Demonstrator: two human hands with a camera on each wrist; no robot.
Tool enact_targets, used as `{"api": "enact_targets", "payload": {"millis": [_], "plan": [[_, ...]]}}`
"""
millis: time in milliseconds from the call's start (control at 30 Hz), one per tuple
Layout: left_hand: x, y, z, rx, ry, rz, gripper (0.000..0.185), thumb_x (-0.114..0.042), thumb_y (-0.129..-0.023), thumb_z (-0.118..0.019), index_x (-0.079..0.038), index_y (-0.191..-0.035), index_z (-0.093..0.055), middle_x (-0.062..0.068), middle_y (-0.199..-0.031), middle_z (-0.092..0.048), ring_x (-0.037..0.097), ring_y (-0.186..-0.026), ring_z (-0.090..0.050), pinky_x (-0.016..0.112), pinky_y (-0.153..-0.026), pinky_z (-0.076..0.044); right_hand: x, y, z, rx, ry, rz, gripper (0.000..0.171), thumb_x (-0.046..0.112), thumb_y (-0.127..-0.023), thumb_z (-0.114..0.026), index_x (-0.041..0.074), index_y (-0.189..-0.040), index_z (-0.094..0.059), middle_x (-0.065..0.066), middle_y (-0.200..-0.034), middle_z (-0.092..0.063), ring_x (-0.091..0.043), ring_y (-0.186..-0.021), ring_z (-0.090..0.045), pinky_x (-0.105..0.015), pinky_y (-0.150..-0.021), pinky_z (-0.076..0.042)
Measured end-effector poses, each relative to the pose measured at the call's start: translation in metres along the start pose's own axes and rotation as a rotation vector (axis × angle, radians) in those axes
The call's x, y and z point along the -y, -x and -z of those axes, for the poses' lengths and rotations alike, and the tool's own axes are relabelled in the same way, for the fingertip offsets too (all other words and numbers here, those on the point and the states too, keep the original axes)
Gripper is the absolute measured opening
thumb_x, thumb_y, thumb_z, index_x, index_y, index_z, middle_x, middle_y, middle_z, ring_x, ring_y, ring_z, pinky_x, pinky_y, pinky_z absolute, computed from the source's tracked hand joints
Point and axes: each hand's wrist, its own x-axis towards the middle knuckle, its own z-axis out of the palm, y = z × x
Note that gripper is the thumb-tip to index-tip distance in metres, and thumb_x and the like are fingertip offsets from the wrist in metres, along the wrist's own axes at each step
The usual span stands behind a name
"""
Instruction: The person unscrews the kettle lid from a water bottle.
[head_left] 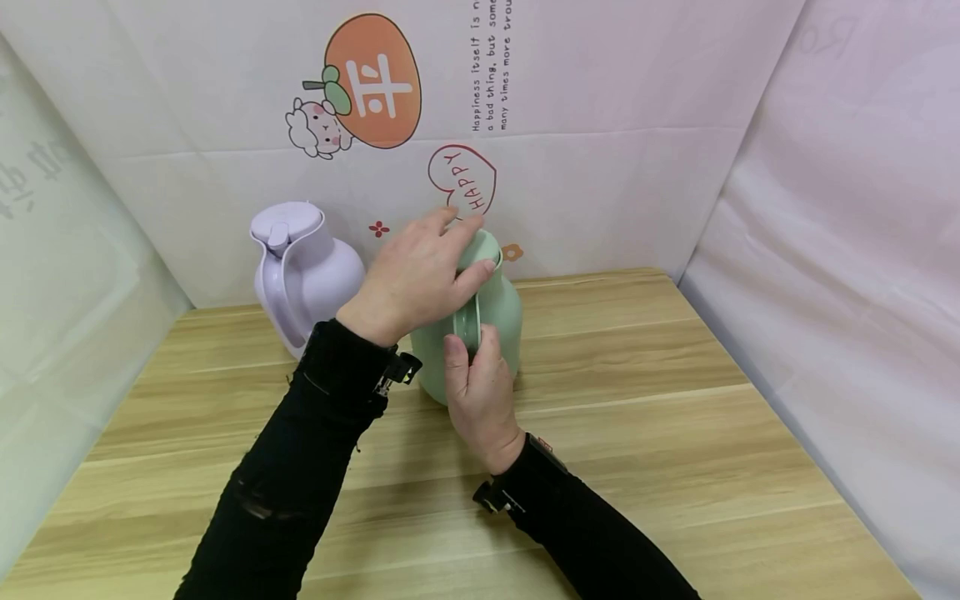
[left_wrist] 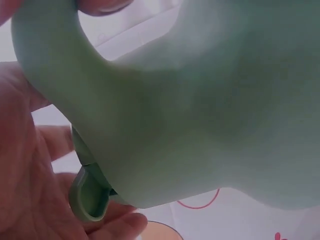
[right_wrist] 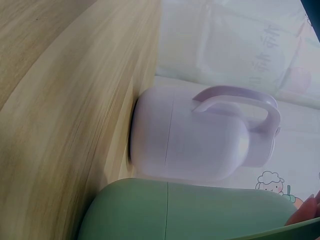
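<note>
A mint-green insulated jug (head_left: 504, 312) stands upright on the wooden table. My right hand (head_left: 483, 400) grips its handle (head_left: 467, 321), thumb on the near side. From above, my left hand (head_left: 416, 271) spans the jug's lid (head_left: 480, 247), thumb at the near right edge and fingers at the far side. In the left wrist view, a small pouring lever (left_wrist: 91, 197) on the lid lies between the palm and fingers. To the left stands a lilac jug (head_left: 322, 271) of similar shape, upright with its lid on; neither hand touches it.
The wooden table (head_left: 637, 417) ends at a printed white backdrop cloth (head_left: 600, 125) close behind both jugs. White cloth walls (head_left: 847, 275) rise on the left and right sides. The lilac jug is close beside my left wrist.
</note>
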Motion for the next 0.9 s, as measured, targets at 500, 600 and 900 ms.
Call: {"api": "enact_targets", "payload": {"millis": [500,600,900], "plan": [[0.0028,0.0007,-0.0026,-0.023,-0.007,-0.049,0.045,-0.036,-0.105,-0.051,-0.018,-0.144,-0.064,0.009,-0.145,-0.063,0.033,-0.129,-0.063,0.05,-0.107,-0.05,0.0042,-0.0022,0.0046,0.064,-0.171,-0.09,0.024,0.026,-0.112,-0.046,0.003,-0.109,-0.051,-0.003,-0.067,-0.054,-0.016,-0.055,-0.053,-0.027,-0.052,-0.046],[0.0021,0.0007,-0.0021,-0.022,-0.014,-0.039,0.045,-0.036,-0.105,-0.051,-0.018,-0.144,-0.064,0.008,-0.144,-0.064,0.033,-0.128,-0.063,0.049,-0.106,-0.051,0.0044,-0.0032,0.0056,0.079,-0.233,-0.115,0.022,0.024,-0.112,-0.048,0.005,-0.102,-0.053,-0.007,-0.068,-0.06,-0.021,-0.056,-0.06,-0.027,-0.055,-0.052],[0.0004,0.0004,-0.0026,-0.023,-0.023,-0.028,0.045,-0.036,-0.105,-0.051,-0.018,-0.144,-0.064,0.009,-0.144,-0.064,0.034,-0.126,-0.064,0.05,-0.104,-0.052,0.0004,-0.005,0.0078,0.127,-0.397,-0.128,0.025,0.02,-0.113,-0.045,0.0,-0.102,-0.056,-0.012,-0.076,-0.066,-0.021,-0.06,-0.066,-0.034,-0.059,-0.061]]}}
